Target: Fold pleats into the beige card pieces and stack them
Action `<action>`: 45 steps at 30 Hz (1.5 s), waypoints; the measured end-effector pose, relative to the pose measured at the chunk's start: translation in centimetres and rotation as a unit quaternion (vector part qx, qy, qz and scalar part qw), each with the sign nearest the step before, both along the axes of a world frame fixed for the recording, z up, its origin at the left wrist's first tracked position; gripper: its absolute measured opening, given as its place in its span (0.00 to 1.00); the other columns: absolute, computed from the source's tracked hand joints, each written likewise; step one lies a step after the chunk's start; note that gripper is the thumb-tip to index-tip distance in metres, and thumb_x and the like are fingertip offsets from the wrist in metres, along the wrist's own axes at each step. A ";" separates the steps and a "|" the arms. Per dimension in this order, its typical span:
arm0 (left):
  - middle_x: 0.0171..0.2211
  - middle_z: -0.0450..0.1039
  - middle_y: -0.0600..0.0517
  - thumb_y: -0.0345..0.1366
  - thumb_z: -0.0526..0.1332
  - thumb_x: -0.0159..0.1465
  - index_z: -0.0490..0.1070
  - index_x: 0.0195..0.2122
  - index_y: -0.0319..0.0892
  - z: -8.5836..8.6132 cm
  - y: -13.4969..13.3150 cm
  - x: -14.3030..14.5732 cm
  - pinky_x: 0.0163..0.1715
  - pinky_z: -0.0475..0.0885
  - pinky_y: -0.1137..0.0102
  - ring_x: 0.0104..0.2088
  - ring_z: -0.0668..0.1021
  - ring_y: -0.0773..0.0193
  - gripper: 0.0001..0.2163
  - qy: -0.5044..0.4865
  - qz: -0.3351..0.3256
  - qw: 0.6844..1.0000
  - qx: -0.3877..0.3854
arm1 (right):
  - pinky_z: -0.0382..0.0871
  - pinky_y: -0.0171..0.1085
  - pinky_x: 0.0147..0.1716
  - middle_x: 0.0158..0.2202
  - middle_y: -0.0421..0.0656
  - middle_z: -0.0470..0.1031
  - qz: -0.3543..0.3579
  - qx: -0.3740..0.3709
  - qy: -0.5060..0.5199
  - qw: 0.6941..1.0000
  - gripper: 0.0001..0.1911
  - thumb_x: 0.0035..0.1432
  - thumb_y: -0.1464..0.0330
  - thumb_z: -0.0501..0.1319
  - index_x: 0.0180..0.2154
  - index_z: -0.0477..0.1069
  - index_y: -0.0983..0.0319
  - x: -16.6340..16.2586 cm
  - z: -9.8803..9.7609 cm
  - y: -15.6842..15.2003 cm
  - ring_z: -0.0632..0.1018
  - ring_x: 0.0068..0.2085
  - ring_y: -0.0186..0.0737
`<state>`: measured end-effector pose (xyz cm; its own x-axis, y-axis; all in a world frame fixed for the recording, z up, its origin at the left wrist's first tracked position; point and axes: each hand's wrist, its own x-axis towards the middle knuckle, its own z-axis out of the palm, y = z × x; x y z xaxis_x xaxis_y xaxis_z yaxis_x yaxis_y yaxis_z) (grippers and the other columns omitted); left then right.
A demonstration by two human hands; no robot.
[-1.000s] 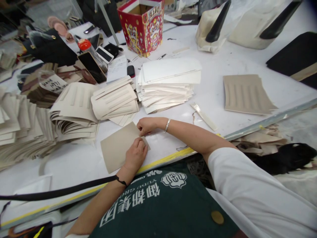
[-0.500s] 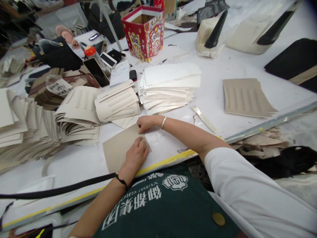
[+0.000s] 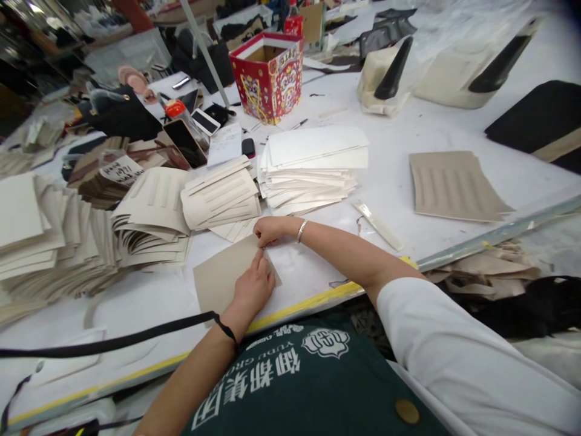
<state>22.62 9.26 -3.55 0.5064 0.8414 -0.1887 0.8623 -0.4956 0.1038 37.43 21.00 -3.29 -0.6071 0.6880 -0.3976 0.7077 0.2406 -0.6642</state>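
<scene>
White desk (image 3: 408, 121) fills most of the frame, cluttered w/ stock: fanned cream slotted pieces (image 3: 149, 206) at left, white card stack (image 3: 313, 163) at centre, ribbed beige panel (image 3: 454, 184) at right, red printed box (image 3: 267, 75) at top centre.

Beige sheet (image 3: 218, 278) lies flat at lower centre, near the desk's yellow-taped edge. Same spot on the desk as 1 s ago; the whole view has only slid down a bit w/ the head.

Left hand (image 3: 254, 287) rests palm-down on the sheet's right part. Change: its index finger now stretches up to the sheet's upper right corner, where before the fingers lay curled. Right hand (image 3: 270, 230) stays at that corner, fingers bunched together. So the work looks narrowed to that one corner, sheet kept pinned.

Hidden: the corner itself, under both sets of fingertips. Can't tell if the right hand pinches the sheet, a small bit, or nothing. Sheet's lower right edge is covered by the left wrist.
</scene>
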 end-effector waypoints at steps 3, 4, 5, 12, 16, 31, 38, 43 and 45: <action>0.60 0.54 0.39 0.36 0.52 0.61 0.64 0.41 0.39 0.2 0.2 0.0 0.27 0.69 0.67 0.34 0.77 0.58 0.09 0.001 -0.006 1.000 -0.004 | 0.58 0.29 0.19 0.22 0.43 0.74 -0.016 0.027 0.003 1.000 0.11 0.43 0.70 0.57 0.31 0.73 0.68 0.1 -0.1 0.5 0.68 0.19 0.30; 0.60 0.53 0.39 0.36 0.52 0.61 0.64 0.41 0.39 0.2 0.3 0.0 0.26 0.69 0.67 0.34 0.77 0.58 0.09 0.003 -0.009 1.000 -0.004 | 0.58 0.29 0.19 0.22 0.43 0.74 -0.023 0.029 0.006 0.999 0.11 0.44 0.70 0.57 0.31 0.73 0.68 0.1 -0.1 0.7 0.68 0.19 0.30; 0.60 0.53 0.39 0.36 0.52 0.61 0.64 0.41 0.39 0.3 0.4 -0.1 0.25 0.69 0.67 0.33 0.77 0.58 0.09 0.007 -0.011 1.000 -0.003 | 0.59 0.29 0.19 0.23 0.44 0.75 -0.029 0.027 0.007 0.999 0.11 0.44 0.70 0.56 0.30 0.73 0.68 0.1 0.0 0.9 0.68 0.19 0.30; 0.61 0.52 0.40 0.37 0.52 0.61 0.64 0.42 0.40 0.5 0.9 -0.1 0.23 0.69 0.66 0.32 0.78 0.57 0.10 0.029 -0.021 0.999 -0.009 | 0.60 0.28 0.20 0.26 0.46 0.76 -0.030 0.019 -0.014 0.999 0.10 0.44 0.73 0.56 0.31 0.73 0.69 -0.3 0.5 0.9 0.70 0.21 0.31; 0.61 0.51 0.40 0.38 0.52 0.61 0.64 0.41 0.39 0.8 1.0 0.0 0.24 0.70 0.66 0.32 0.78 0.57 0.10 0.037 -0.027 0.999 -0.010 | 0.62 0.30 0.21 0.27 0.48 0.76 -0.045 0.024 -0.040 0.998 0.13 0.45 0.73 0.58 0.35 0.72 0.70 -0.7 1.0 1.2 0.72 0.23 0.34; 0.56 0.62 0.43 0.39 0.50 0.63 0.64 0.52 0.40 -2.0 -0.1 -4.4 0.51 0.66 0.58 0.52 0.69 0.55 0.17 -0.131 -0.162 0.977 0.035 | 0.54 0.42 0.55 0.56 0.51 0.62 -0.165 0.265 0.000 0.950 0.20 0.55 0.77 0.51 0.49 0.68 0.65 0.9 -2.6 -14.9 0.64 0.54 0.43; 0.54 0.64 0.41 0.38 0.50 0.64 0.65 0.50 0.39 -2.0 -0.3 -4.4 0.49 0.67 0.58 0.50 0.70 0.55 0.16 -0.160 -0.159 0.973 0.059 | 0.50 0.46 0.57 0.56 0.51 0.63 -0.246 0.272 -0.005 0.930 0.19 0.56 0.76 0.50 0.48 0.69 0.65 -0.7 -2.8 -16.9 0.63 0.56 0.44; 0.51 0.66 0.41 0.37 0.52 0.64 0.66 0.48 0.38 -2.3 -0.7 -4.6 0.48 0.68 0.60 0.48 0.71 0.56 0.14 -0.178 -0.152 0.968 0.088 | 0.46 0.48 0.58 0.53 0.50 0.66 -0.283 0.264 0.017 0.922 0.16 0.57 0.74 0.51 0.46 0.70 0.64 -1.3 -2.8 -17.6 0.60 0.57 0.45; 0.51 0.67 0.41 0.37 0.51 0.64 0.66 0.48 0.38 -2.3 -0.9 -4.6 0.47 0.69 0.60 0.47 0.71 0.56 0.14 -0.176 -0.153 0.967 0.101 | 0.46 0.47 0.58 0.52 0.49 0.66 -0.300 0.258 0.029 0.918 0.15 0.58 0.73 0.51 0.44 0.71 0.64 -1.5 -2.6 -17.5 0.61 0.57 0.45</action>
<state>18.00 8.39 -5.87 0.7401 0.6440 0.1935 0.6011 -0.7626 0.2390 35.89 3.50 -5.92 -0.0671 0.9930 0.0972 0.7826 0.1128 -0.6123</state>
